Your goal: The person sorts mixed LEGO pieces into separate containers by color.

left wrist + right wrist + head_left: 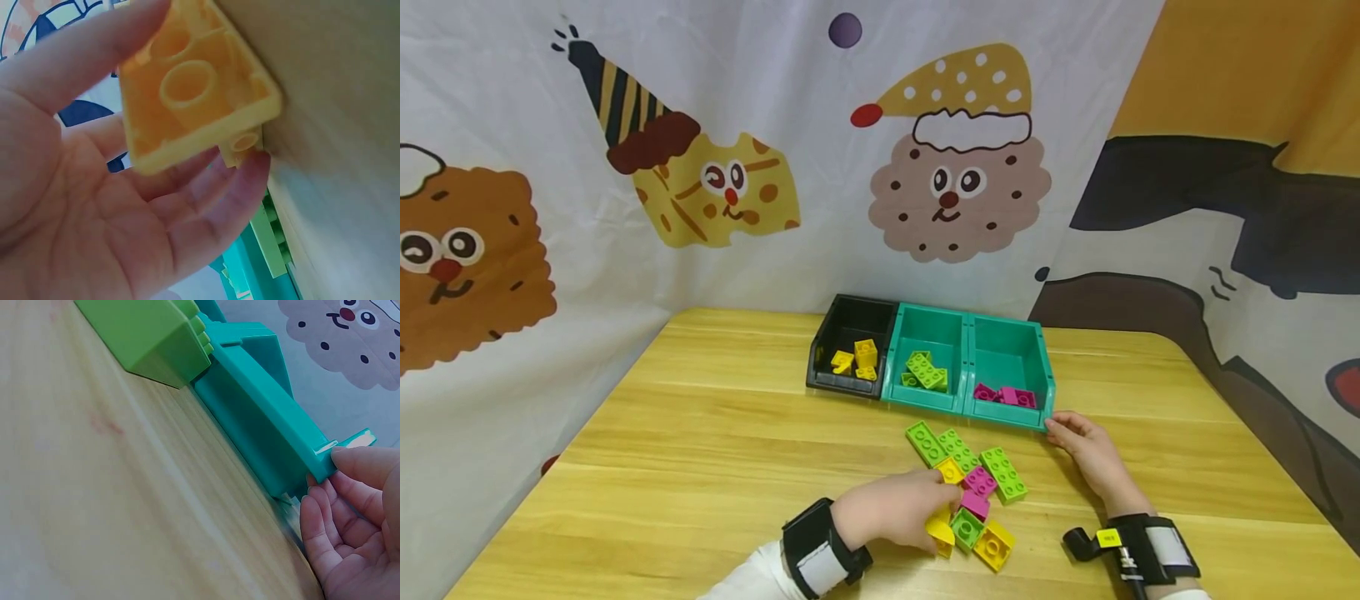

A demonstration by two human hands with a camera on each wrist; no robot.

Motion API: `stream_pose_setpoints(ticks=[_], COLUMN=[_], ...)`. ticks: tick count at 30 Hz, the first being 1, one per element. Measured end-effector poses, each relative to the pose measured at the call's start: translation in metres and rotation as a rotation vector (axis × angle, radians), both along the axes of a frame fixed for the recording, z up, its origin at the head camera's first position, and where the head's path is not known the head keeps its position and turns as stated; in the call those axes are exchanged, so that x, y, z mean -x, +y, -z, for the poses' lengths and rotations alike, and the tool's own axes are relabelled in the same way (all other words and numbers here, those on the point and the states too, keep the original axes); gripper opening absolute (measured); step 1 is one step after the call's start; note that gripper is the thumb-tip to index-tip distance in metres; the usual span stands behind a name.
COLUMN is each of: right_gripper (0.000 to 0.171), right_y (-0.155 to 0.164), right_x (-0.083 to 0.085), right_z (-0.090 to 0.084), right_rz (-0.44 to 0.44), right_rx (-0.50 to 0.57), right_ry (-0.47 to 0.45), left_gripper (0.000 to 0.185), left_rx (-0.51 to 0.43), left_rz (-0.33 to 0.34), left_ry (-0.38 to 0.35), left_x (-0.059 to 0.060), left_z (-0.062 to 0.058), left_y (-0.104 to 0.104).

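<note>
My left hand (895, 510) holds a yellow toy brick (187, 84) between thumb and fingers, its hollow underside showing in the left wrist view. A smaller yellow piece (240, 142) shows behind it by the fingertips. Around that hand lie lime green bricks (1002, 474), pink bricks (976, 503) and another yellow brick (994, 545). My right hand (1093, 458) pinches the front right corner of the right teal bin (1009, 342), thumb on the rim and fingers below. Pink bricks (1007, 395) lie in that bin.
A middle teal bin (928, 321) has lime green bricks in it, and a black bin (857, 312) has yellow ones. The bins stand in a joined row at the back of the wooden table (700, 433). Behind hangs a printed curtain (820, 258).
</note>
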State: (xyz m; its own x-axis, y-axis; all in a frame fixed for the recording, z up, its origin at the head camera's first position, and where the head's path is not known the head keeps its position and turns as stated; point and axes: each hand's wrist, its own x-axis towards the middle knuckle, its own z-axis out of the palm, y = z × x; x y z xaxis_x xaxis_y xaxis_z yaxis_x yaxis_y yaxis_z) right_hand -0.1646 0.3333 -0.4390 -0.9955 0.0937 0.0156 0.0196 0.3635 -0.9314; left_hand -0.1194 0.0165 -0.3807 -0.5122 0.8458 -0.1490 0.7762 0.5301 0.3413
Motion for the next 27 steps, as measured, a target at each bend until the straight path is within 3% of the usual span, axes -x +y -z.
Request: stream_pose_setpoints(ticks=[3, 9, 14, 19, 24, 27], right_gripper=[0.037, 0.038, 0.036, 0.035, 0.037, 0.037], right_y=[-0.001, -0.001, -0.001, -0.001, -0.001, 0.000], right_x=[0.000, 0.000, 0.000, 0.001, 0.001, 0.001], right_z=[0.000, -0.001, 0.000, 0.000, 0.001, 0.001], right_rz=[0.000, 0.001, 0.001, 0.004, 0.004, 0.002], right_rx=[0.011, 0.008, 0.014, 0.024, 0.014, 0.016], right_ry=[0.006, 0.002, 0.003, 0.003, 0.003, 0.003], left_gripper=[0.026, 0.023, 0.019, 0.018, 0.015, 0.015], left_rx=[-0.023, -0.022, 0.007, -0.029, -0.077, -0.124], left_rz=[0.016, -0.018, -0.050, -0.073, -0.106, -0.163], left_ry=[0.018, -0.016, 0.012, 0.024, 0.032, 0.027], left_x=[0.001, 0.002, 0.000, 0.001, 0.009, 0.017], left_z=[0.003, 0.002, -0.003, -0.011, -0.021, -0.026], left_y=[0.001, 0.001, 0.000, -0.004, -0.014, -0.023])
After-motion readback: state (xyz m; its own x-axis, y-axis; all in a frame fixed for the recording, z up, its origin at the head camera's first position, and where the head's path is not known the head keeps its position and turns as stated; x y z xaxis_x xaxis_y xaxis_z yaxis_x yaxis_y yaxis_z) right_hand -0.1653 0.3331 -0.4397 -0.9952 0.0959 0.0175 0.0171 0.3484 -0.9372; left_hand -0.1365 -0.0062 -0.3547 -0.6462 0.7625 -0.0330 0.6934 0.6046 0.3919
